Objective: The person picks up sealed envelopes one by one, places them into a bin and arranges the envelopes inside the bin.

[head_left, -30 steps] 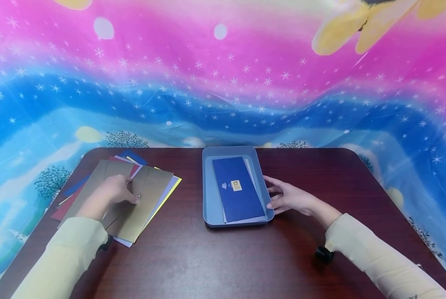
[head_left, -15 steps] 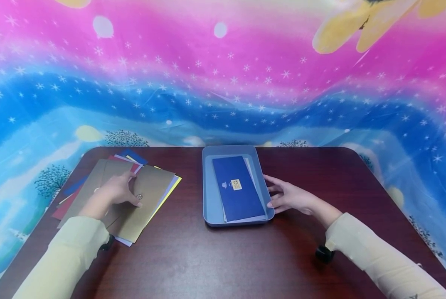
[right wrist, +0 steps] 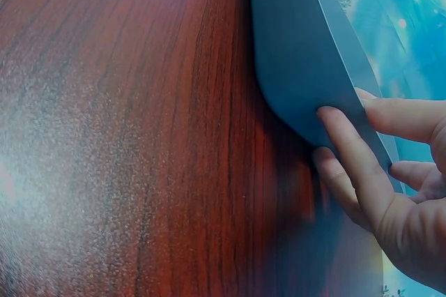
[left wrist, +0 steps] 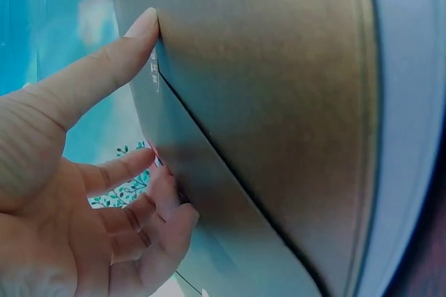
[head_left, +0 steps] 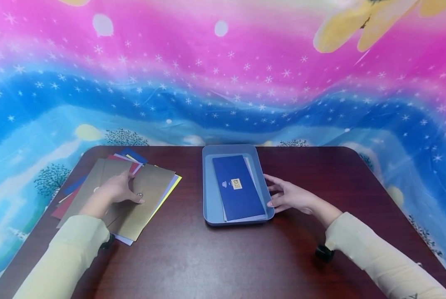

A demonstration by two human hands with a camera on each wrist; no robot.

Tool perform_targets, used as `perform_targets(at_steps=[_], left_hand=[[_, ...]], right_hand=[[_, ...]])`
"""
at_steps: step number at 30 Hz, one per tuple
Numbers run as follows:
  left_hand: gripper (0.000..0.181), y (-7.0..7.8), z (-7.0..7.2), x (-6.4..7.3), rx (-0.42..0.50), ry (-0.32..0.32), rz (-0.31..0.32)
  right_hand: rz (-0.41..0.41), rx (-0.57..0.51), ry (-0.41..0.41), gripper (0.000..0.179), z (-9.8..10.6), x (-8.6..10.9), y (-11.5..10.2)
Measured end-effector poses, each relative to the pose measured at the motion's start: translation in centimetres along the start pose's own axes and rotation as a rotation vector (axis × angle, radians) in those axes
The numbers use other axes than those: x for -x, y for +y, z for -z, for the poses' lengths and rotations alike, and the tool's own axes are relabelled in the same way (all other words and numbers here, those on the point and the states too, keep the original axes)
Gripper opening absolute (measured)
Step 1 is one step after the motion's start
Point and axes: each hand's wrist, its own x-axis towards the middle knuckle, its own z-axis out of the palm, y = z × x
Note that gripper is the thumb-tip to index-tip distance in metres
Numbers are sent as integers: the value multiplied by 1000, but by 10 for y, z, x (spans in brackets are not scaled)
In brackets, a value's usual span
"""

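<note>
A gold-brown envelope (head_left: 153,187) tops a fanned pile of coloured envelopes at the left of the table. My left hand (head_left: 112,191) rests on it, thumb and fingers spread apart; in the left wrist view the thumb (left wrist: 111,63) touches its face beside the flap line, and the other fingertips also meet the paper. A grey-blue tray (head_left: 230,150) stands in the middle, with a dark blue envelope (head_left: 235,203) lying over a paler one inside. My right hand (head_left: 291,197) touches the tray's right side, its fingers (right wrist: 345,133) loosely bent against the outer wall.
Red, blue, lavender and yellow (head_left: 170,193) edges stick out from under the gold-brown envelope. The dark wood table (head_left: 193,261) has rounded far corners. A patterned pink and blue cloth (head_left: 170,83) hangs behind and around it.
My left thumb has slid slightly to the right over the gold-brown envelope. The right hand, the tray and the envelopes in it have stayed put.
</note>
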Motion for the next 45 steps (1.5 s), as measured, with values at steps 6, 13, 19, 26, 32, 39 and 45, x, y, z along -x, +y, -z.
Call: perform_targets(at_steps=[6, 13, 19, 26, 32, 39, 45], left_hand=[[107, 2, 1, -1, -19, -7, 30], [102, 4, 4, 4, -70, -23, 62], [94, 3, 4, 5, -66, -33, 41], [49, -1, 2, 4, -65, -58, -33], [54, -10, 0, 2, 1, -28, -52], [75, -15, 1, 5, 140, -8, -44], [73, -15, 2, 6, 338, -3, -70]], right_hand=[[-1, 16, 16, 97, 0, 1, -1], [0, 17, 17, 98, -1, 1, -1], [-7, 34, 26, 97, -2, 1, -2], [-7, 32, 25, 97, -2, 1, -2], [-6, 20, 21, 97, -3, 1, -2], [-9, 26, 19, 97, -3, 0, -2], [-7, 18, 18, 97, -2, 1, -2]])
